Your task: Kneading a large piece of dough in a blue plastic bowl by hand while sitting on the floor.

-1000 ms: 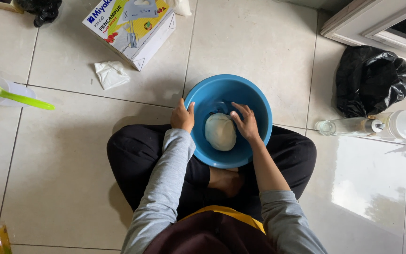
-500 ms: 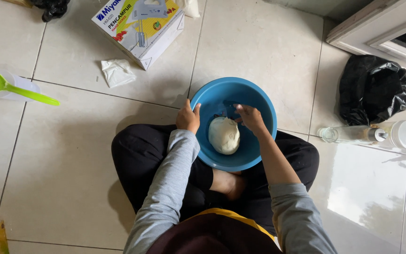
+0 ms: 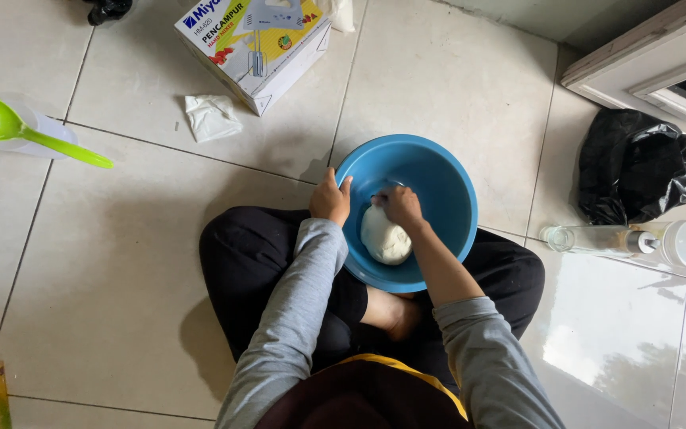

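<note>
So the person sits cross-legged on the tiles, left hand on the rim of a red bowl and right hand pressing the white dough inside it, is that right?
Not quite: the bowl is blue, not red, as the head view shows. The rest holds: the person sits cross-legged on the tiles, left hand on the bowl's rim and right hand pressing the white dough inside it.

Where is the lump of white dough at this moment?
In the head view the lump of white dough lies inside the round blue plastic bowl on the tiled floor before the seated person, under the right hand; the left hand grips the bowl's rim.
</note>
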